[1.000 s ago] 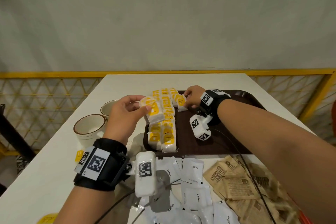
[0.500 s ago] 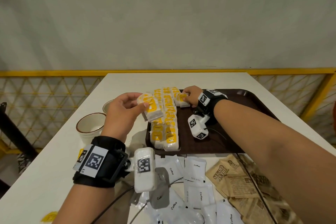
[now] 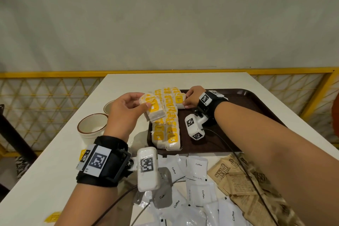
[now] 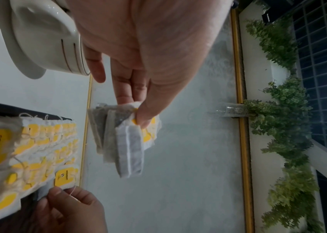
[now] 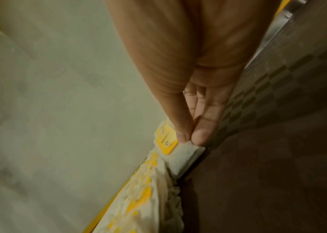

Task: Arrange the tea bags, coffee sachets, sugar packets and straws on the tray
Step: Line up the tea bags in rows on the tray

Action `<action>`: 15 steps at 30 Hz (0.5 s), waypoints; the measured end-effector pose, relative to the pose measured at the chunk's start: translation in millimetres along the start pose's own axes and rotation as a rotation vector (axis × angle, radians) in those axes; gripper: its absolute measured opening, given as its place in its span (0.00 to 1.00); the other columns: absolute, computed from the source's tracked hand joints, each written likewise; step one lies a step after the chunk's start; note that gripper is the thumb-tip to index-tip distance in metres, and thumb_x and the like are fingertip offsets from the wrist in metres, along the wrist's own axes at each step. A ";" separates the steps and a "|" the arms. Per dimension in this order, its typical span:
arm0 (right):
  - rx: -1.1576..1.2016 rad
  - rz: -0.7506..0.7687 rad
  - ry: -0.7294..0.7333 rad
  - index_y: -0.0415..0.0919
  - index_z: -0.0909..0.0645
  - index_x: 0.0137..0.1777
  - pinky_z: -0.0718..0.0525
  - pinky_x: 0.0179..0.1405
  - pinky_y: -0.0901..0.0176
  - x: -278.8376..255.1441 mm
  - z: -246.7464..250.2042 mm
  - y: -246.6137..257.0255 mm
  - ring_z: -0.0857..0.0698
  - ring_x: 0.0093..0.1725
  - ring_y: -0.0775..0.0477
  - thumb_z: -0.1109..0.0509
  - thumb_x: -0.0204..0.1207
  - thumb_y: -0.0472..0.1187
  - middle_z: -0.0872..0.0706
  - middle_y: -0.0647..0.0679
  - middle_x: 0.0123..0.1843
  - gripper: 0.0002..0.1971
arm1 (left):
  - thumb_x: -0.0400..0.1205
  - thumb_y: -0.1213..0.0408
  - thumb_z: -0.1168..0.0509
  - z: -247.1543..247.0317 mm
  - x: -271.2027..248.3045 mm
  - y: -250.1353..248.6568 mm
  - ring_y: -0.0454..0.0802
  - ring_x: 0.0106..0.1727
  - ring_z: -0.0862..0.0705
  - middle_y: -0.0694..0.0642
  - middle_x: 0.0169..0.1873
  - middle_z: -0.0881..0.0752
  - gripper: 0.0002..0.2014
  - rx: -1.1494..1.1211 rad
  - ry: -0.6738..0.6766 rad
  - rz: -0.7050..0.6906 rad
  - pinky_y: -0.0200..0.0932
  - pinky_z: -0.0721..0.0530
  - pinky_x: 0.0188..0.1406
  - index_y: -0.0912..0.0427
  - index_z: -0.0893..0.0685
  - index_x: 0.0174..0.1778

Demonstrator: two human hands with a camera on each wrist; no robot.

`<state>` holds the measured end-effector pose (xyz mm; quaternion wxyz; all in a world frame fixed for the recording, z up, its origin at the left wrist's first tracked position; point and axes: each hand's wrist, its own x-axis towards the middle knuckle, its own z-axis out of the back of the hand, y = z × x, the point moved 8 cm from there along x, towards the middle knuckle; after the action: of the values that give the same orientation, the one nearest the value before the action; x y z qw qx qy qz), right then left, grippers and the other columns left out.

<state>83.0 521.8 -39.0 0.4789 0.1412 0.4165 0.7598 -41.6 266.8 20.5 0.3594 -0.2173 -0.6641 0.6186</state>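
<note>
Right now the right hand (image 3: pixel 193 97) has its thumb and fingertips (image 5: pixel 200 135) closed on the far tea bag (image 3: pixel 179 101), pressed down at the far end of the tea bag rows (image 3: pixel 167 124) on the brown tray (image 3: pixel 256 108). Opposite, the left hand (image 3: pixel 124 113) pinches a small stack of tea bags (image 4: pixel 124 141) between thumb and fingers, held in the air above the tray's left edge, just beside the rows. These rows run long from the near rim toward the far rim, so the held stack sits left of them, and the left hand is nearer. Likely the next bag goes onto that line. Off the tray, nearer the person, lie white coffee sachets (image 3: pixel 197 170) and brown sugar packets (image 3: pixel 236 180); no straws show.
</note>
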 end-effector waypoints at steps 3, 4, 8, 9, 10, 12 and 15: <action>0.006 0.000 -0.036 0.39 0.20 0.36 0.09 0.43 0.52 0.1 1.7 1.0 0.09 0.36 0.46 0.20 0.68 0.32 0.12 0.42 0.36 0.09 | 0.75 0.72 0.28 -0.3 0.3 0.4 0.39 0.37 0.12 0.49 0.38 0.10 0.11 0.007 0.000 -0.003 0.39 0.17 0.44 0.57 0.16 0.51; -0.001 -0.002 -0.050 0.39 0.20 0.36 0.10 0.45 0.50 -0.2 2.4 0.8 0.09 0.36 0.46 0.21 0.69 0.32 0.12 0.42 0.35 0.10 | 0.75 0.72 0.27 0.4 0.3 0.5 0.39 0.37 0.12 0.49 0.38 0.10 0.12 0.008 -0.002 -0.003 0.40 0.17 0.44 0.57 0.15 0.52; 0.052 0.024 -0.053 0.39 0.17 0.35 0.09 0.45 0.50 2.5 -2.9 -0.6 0.12 0.33 0.47 0.25 0.72 0.27 0.13 0.41 0.37 0.08 | 0.75 0.72 0.27 3.1 0.7 2.4 0.40 0.37 0.12 0.49 0.38 0.10 0.12 0.009 -0.012 0.001 0.40 0.17 0.43 0.57 0.15 0.52; 0.065 0.048 -0.054 0.39 0.16 0.35 0.09 0.42 0.54 3.9 -4.8 -0.7 0.12 0.33 0.48 0.26 0.73 0.26 0.13 0.41 0.38 0.09 | 0.75 0.72 0.27 3.1 1.0 2.8 0.40 0.37 0.12 0.50 0.38 0.10 0.12 0.007 -0.012 0.002 0.39 0.18 0.43 0.57 0.15 0.52; 0.068 0.062 -0.056 0.40 0.16 0.36 0.09 0.39 0.57 4.2 -6.1 -0.7 0.13 0.33 0.49 0.28 0.74 0.26 0.13 0.42 0.40 0.10 | 0.75 0.72 0.27 2.8 1.4 3.1 0.40 0.37 0.12 0.50 0.37 0.10 0.11 0.007 -0.011 0.003 0.40 0.18 0.43 0.57 0.15 0.51; 0.060 0.066 -0.052 0.40 0.15 0.37 0.10 0.40 0.59 4.0 -7.9 -0.7 0.13 0.35 0.49 0.29 0.75 0.27 0.14 0.43 0.42 0.10 | 0.75 0.72 0.27 2.2 2.0 3.9 0.43 0.39 0.12 0.51 0.37 0.10 0.11 0.004 -0.008 0.004 0.41 0.17 0.45 0.57 0.15 0.51; 0.033 0.081 -0.030 0.35 0.12 0.42 0.10 0.49 0.51 3.2 -7.6 2.0 0.12 0.43 0.44 0.29 0.74 0.29 0.12 0.42 0.45 0.05 | 0.75 0.72 0.27 1.5 2.4 5.3 0.45 0.41 0.12 0.52 0.39 0.10 0.12 0.002 -0.004 0.005 0.42 0.17 0.48 0.58 0.15 0.53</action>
<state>75.6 520.3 -42.7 0.4514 0.1774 0.4156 0.7694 -45.1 268.2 15.9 0.3569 -0.2172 -0.6636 0.6206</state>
